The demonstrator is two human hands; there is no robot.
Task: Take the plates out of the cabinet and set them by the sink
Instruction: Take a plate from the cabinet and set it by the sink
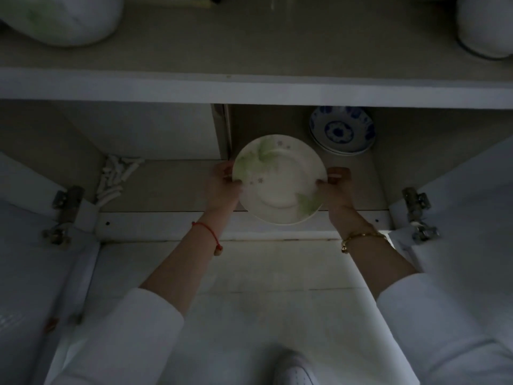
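A white plate with green leaf prints (279,180) is held at the front of the lower cabinet compartment, partly over the cabinet's front edge (249,226). My left hand (222,187) grips its left rim and my right hand (337,190) grips its right rim. Behind it to the right, a small stack of blue-and-white patterned dishes (342,130) rests on the cabinet floor. The scene is dim.
Both cabinet doors stand open, with hinges at left (65,204) and right (417,209). A pile of small white sticks (115,176) lies in the left compartment. White bowls (61,18) and a white cup (484,26) sit on the countertop above. A white shoe (295,370) shows below.
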